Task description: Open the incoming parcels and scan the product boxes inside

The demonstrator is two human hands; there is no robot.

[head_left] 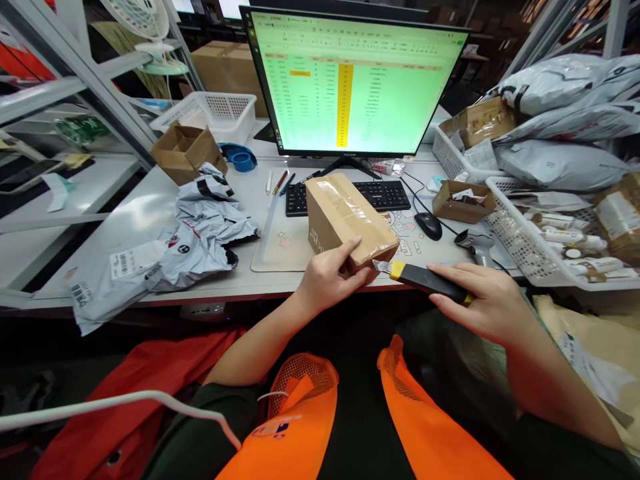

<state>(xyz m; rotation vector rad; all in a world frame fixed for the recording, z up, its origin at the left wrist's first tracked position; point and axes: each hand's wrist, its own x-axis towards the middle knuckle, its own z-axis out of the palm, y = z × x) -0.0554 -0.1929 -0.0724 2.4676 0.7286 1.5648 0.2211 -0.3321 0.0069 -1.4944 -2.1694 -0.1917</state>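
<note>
A brown cardboard box (345,212), with clear tape along its top, is tilted up over the front of the desk. My left hand (333,275) grips its near end, thumb on top and fingers around the lower edge. In my right hand (485,297) is a black and yellow utility knife (430,281), pointing left. Its blade is out and lies at the box's near end, close to my left fingers; whether it touches the cardboard I cannot tell. Behind the box, a black keyboard (385,195) is partly hidden.
A torn grey mailer bag (195,233) and an open carton (187,153) lie to the left. A monitor (360,87) stands behind. At right are a mouse (428,225), a barcode scanner (477,247), a small open box (463,203) and a white basket (533,243) holding tubes.
</note>
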